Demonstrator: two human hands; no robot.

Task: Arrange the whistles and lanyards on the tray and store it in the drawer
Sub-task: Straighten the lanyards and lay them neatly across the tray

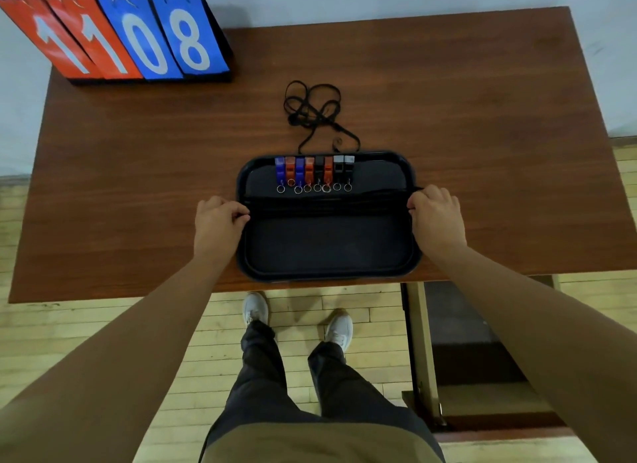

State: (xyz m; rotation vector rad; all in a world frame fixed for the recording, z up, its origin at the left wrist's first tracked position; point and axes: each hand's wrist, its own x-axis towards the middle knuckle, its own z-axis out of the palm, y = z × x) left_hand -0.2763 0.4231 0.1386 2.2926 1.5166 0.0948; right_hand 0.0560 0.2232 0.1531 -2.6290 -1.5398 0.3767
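Your left hand (220, 217) and right hand (435, 210) pinch opposite ends of black lanyards (327, 204) stretched across the tray (327, 273); whistles (313, 173) line its far edge on the table (138, 173).

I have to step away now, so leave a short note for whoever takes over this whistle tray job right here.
Left hand and right hand each pinch an end of a bundle of black lanyards stretched across the middle of the tray.
Eight whistles are lined up along the tray's far edge, rings toward you.
A tangle of loose lanyards lies on the table beyond the tray.
Left: lay the bundle down, add the loose lanyards, put the tray in the drawer.
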